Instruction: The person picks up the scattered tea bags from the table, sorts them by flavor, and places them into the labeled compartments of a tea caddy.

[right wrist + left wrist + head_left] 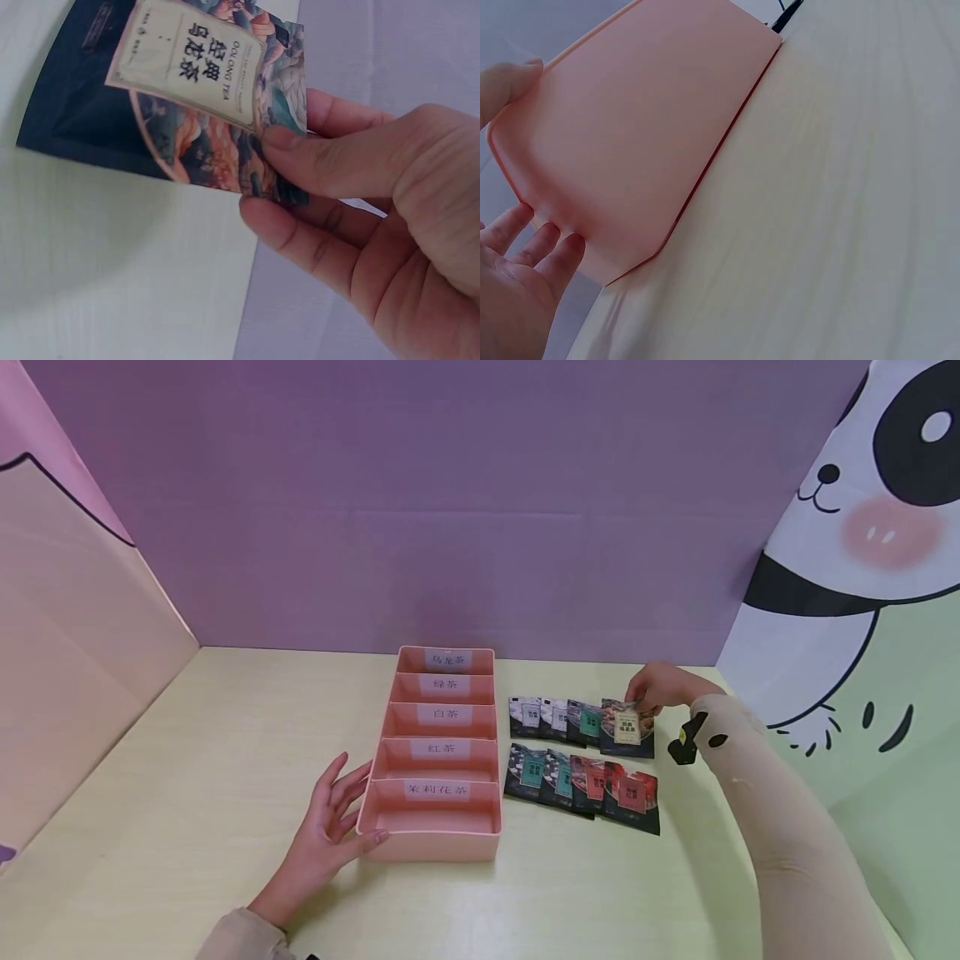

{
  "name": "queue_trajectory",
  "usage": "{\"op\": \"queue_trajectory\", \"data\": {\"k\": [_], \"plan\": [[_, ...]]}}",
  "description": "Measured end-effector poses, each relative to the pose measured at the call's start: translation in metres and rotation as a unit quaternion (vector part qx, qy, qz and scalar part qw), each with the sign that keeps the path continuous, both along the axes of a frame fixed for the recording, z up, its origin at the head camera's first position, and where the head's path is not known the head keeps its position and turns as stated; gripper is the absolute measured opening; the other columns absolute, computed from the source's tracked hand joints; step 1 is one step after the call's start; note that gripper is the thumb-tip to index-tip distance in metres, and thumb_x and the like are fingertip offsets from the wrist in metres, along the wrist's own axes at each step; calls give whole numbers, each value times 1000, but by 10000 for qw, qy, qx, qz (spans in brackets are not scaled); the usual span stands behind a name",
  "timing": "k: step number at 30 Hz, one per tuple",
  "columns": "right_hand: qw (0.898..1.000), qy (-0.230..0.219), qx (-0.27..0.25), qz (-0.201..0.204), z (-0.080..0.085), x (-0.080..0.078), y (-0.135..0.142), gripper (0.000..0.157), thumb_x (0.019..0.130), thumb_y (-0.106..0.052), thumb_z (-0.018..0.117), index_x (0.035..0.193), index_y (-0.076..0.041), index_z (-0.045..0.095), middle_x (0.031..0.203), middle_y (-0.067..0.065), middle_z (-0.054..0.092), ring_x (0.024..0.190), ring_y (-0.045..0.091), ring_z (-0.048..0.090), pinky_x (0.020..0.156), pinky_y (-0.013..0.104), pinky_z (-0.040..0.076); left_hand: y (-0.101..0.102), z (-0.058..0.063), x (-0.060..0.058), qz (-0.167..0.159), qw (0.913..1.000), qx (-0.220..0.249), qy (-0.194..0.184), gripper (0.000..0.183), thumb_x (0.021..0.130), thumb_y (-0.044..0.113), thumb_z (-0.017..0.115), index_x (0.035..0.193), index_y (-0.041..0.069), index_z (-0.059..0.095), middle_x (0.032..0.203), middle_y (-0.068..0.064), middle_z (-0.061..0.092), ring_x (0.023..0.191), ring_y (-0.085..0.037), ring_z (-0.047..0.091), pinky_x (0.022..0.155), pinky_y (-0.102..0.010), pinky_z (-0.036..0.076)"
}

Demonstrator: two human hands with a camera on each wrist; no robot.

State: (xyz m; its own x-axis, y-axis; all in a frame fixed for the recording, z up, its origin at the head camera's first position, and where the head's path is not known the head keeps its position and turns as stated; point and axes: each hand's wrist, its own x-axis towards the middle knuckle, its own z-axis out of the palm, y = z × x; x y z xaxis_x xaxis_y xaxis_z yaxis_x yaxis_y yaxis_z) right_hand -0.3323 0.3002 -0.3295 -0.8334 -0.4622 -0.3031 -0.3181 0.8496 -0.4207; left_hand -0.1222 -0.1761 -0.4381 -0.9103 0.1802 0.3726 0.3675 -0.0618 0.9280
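In the head view my right hand (662,685) pinches the top edge of an oolong tea sachet (627,737), dark with a cream label. The right wrist view shows that sachet (180,97) between thumb and fingers, lifted at the gripped end. A pink box (438,846) with several labelled compartments stands mid-table. My left hand (330,827) is at its near left corner, thumb on the front rim, fairly straight fingertips against the left side. In the left wrist view those fingertips (571,247) touch the pink wall (645,127).
Beside the box, overlapping tea sachets lie in two rows: white (525,717) and green (583,720) ones behind, teal (527,770) and red (632,797) ones in front. A purple backdrop (465,527) rises behind the table, with a panda-print panel (847,652) at right.
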Motion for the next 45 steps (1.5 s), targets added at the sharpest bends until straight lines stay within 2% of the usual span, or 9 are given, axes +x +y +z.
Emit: {"op": "queue_trajectory", "data": {"k": [4, 12, 15, 21, 31, 34, 40, 45], "plan": [[9999, -41, 33, -91, 9, 0, -2, 15, 85, 12, 63, 98, 8, 70, 93, 16, 70, 76, 22, 63, 67, 37, 59, 0, 1, 1, 10, 10000, -17, -33, 103, 79, -18, 70, 157, 4, 6, 145, 12, 43, 129, 1, 45, 102, -15, 40], [9995, 159, -256, 55, 25, 2, -8, 16, 86, 14, 61, 99, 10, 70, 95, 20, 70, 78, 25, 63, 68, 41, 59, -1, 3, 2, 63, 9998, -156, -116, 102, 81, -15, 71, 157, 4, 6, 146, 11, 41, 129, 3, 44, 102, -14, 39], [9983, 399, -351, 233, 30, 1, -12, 17, 87, 14, 60, 100, 11, 70, 94, 21, 70, 77, 26, 66, 69, 43, 59, -1, 3, 1, 67, 9997, -170, -161, 101, 81, -15, 71, 157, 4, 6, 148, 6, 40, 129, 3, 44, 102, -14, 39], [9967, 589, -360, 434, 38, -1, -28, 19, 90, 12, 59, 105, 11, 70, 98, 23, 70, 79, 28, 68, 72, 45, 59, 0, 5, 0, 77, 9992, -218, -334, 102, 83, -13, 71, 158, 6, 5, 153, -17, 33, 128, 5, 44, 101, -14, 40], [9929, 897, -683, 375, 44, -2, -55, 22, 92, 10, 59, 110, 8, 71, 107, 23, 70, 87, 30, 68, 76, 45, 58, 0, 4, -3, 93, 9984, -324, -462, 103, 83, -11, 72, 158, 7, 3, 154, -26, 28, 128, 7, 43, 101, -13, 39], [9915, 1009, -765, 307, 45, -2, -65, 21, 92, 8, 60, 110, 7, 72, 106, 23, 71, 86, 31, 69, 76, 45, 59, 0, 4, -4, 79, 9984, -331, -446, 103, 83, -10, 72, 158, 6, 3, 154, -23, 29, 128, 7, 42, 101, -14, 39], [9878, 1113, -1092, -21, 53, -5, -86, 19, 92, 7, 62, 109, 7, 72, 100, 23, 72, 84, 31, 71, 75, 43, 60, -1, 2, -5, 45, 9993, -265, -273, 103, 82, -12, 72, 158, 6, 4, 150, 2, 38, 129, 5, 43, 102, -14, 39], [9847, 1250, -1182, -292, 56, -7, -106, 19, 92, 3, 63, 108, 4, 74, 98, 20, 73, 83, 29, 71, 76, 42, 59, -2, 0, -4, -4, 9999, -103, -113, 103, 81, -16, 71, 157, 6, 6, 147, 10, 41, 130, 0, 44, 102, -14, 40]]}}
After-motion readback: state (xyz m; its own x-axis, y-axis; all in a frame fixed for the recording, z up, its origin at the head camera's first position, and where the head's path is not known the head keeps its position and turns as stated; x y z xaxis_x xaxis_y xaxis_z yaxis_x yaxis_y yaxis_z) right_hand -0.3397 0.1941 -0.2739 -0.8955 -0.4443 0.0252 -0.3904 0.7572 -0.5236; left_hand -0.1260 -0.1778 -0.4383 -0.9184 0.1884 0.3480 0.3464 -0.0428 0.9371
